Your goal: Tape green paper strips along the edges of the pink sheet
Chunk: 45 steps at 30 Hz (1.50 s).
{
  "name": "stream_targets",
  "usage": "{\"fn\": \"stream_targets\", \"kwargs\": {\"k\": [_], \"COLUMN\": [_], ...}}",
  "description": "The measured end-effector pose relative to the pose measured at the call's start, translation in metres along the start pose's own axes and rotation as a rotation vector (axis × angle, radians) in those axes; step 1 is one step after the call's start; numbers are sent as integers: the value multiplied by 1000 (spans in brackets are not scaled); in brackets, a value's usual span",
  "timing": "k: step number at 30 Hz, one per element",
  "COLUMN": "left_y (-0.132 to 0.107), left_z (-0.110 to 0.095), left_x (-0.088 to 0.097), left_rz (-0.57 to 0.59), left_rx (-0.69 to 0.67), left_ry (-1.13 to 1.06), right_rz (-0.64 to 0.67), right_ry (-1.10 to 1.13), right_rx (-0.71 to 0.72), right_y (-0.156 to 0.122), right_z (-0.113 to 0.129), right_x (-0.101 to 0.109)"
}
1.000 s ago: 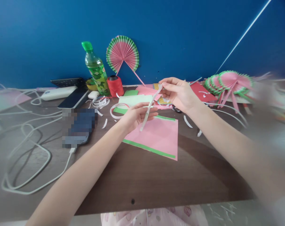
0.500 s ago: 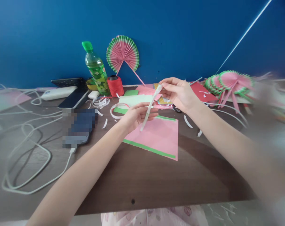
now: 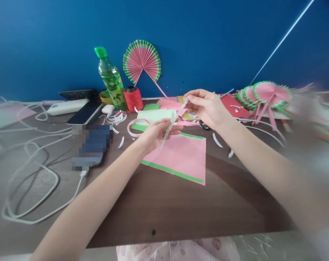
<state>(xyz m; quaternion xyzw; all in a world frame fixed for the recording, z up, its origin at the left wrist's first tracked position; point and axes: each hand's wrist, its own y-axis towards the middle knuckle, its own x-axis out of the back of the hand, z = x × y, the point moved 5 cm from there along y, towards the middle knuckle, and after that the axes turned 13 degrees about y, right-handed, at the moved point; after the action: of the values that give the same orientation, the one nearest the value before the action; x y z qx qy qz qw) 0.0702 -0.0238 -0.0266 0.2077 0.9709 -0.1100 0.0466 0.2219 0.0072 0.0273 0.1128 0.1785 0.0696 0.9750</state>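
Observation:
My right hand (image 3: pixel 204 107) pinches the top end of a thin whitish strip (image 3: pixel 169 129), which looks like tape or its backing. The strip slants down to the left, across the fingers of my left hand (image 3: pixel 160 134). Those fingers are stretched out with the palm turned up; whether the strip touches them I cannot tell. Below the hands, flat on the table, lies a pink paper sheet (image 3: pixel 180 156) with a green band along its near edge and another along its far edge. Left of it rests a roll of tape (image 3: pixel 130 129).
A green-capped bottle (image 3: pixel 111 83), a red thread spool (image 3: pixel 133 99) and a pink-green paper fan (image 3: pixel 142 59) stand at the back. More folded fans (image 3: pixel 270 95) lie right. A phone (image 3: pixel 93 145) with a white cable (image 3: pixel 55 177) is left. Paper scraps (image 3: pixel 217 140) are scattered about.
The strip's lower end has shifted slightly left and up, and its face has turned a little. Both hands stay almost where they were.

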Motion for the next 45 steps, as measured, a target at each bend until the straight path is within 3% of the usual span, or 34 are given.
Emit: {"fn": "stream_targets", "kwargs": {"k": [10, 21, 45], "left_y": [0, 0, -1], "left_z": [1, 1, 2], "left_x": [-1, 0, -3], "left_rz": [54, 33, 76], "left_rx": [11, 36, 14], "left_ry": [27, 0, 44], "right_rz": [28, 25, 7], "right_ry": [31, 89, 27], "right_rx": [-37, -88, -42], "right_y": [-1, -2, -2], "right_z": [-1, -3, -3], "right_x": [-3, -4, -1]}}
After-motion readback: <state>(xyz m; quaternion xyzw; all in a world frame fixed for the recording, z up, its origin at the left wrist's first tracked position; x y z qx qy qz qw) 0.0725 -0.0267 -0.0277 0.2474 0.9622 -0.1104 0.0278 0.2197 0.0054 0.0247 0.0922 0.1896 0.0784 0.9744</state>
